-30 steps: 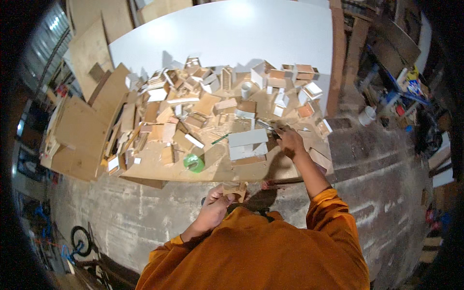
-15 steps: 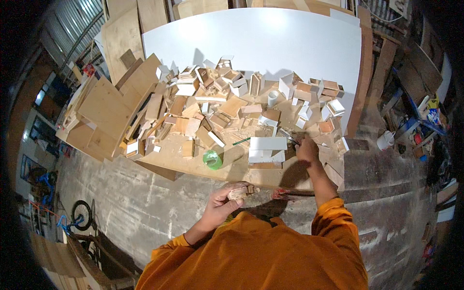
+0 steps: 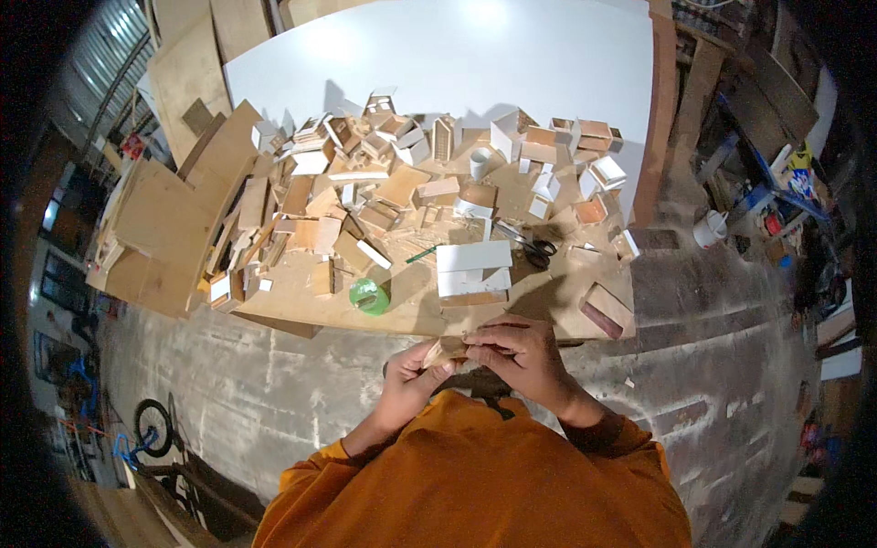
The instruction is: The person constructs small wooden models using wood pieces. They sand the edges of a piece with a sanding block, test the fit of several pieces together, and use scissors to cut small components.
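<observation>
In front of my chest, my left hand (image 3: 413, 376) is closed round a small, pale wooden piece (image 3: 441, 353). My right hand (image 3: 521, 358) meets it from the other side, thumb and fingers pinched at the piece's right end. Its finer shape is partly covered by my fingers. Beyond my hands, on the table, lie black-handled scissors (image 3: 539, 254). A small white-topped wooden model (image 3: 474, 274) stands just left of them. Nearer the table's front edge is a round, clear green container (image 3: 369, 297), with a green pencil-like stick (image 3: 421, 255) to its upper right.
Small wooden models and offcuts (image 3: 375, 215) crowd the table's middle and left. A white cup (image 3: 480, 164) stands among them. Larger boards (image 3: 174, 224) are stacked at left, and a white panel (image 3: 438, 73) rises behind. On the floor at right is a white bucket (image 3: 710, 228).
My right hand has left the scissors, which now lie on the table, and come back to the wooden piece in my left hand. The whole view has shifted slightly.
</observation>
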A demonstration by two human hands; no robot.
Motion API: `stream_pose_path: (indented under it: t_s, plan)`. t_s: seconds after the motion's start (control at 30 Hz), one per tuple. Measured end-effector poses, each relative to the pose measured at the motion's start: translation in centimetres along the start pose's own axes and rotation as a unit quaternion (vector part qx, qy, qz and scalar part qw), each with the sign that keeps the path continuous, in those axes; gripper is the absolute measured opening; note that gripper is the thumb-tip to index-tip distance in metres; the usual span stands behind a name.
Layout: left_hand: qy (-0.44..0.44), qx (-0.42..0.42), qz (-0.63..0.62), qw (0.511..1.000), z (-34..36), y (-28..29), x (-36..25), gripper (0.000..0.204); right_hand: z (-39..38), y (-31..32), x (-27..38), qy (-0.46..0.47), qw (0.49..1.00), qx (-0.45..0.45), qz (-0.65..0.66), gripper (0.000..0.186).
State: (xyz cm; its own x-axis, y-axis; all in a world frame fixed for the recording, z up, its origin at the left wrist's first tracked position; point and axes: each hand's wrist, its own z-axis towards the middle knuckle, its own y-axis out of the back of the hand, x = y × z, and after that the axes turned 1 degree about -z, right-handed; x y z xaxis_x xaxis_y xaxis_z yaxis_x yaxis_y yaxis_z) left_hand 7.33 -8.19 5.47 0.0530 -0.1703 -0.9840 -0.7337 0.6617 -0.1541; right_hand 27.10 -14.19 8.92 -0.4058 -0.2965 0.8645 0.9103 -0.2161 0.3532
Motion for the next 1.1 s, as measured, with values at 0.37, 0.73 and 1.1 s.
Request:
stream_pose_path:
  t_s: [0.37, 0.73, 1.1]
  plan:
    - [0.209, 0.015, -0.144, 0.967, 1.4, -1.3, 5.4, 0.027, -3.8, 0.2, -7.5, -0.190, 0.977, 0.088, 0.032, 0.019]
    - [0.218, 0.058, -0.110, 0.968, 1.5, -1.3, 3.2, 0.028, -4.7, 0.3, -6.6, -0.009, 0.999, 0.033, 0.040, 0.016]
    - [0.194, 0.051, -0.119, 0.972, 0.8, -2.5, 3.3, 0.023, -5.2, 3.8, -5.7, -0.022, 0.998, 0.050, -0.027, 0.029]
